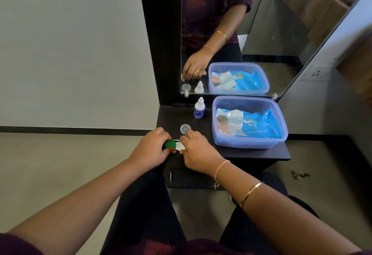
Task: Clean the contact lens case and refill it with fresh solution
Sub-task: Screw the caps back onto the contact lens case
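At the front edge of the dark shelf (261, 154), my left hand (153, 150) pinches the green cap (170, 144) while my right hand (198, 154) pinches the lens case (179, 145). It should feel light, stiff and slippery, best held by its rims. I count one case, one loose clear cap (185, 129), one solution bottle (199, 108), one tub (249, 121).

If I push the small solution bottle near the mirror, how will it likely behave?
The solution bottle is tall and narrow on a small base, so it probably tips rather than slides. It looks like small plastic, likely light. On its round side, it may roll.
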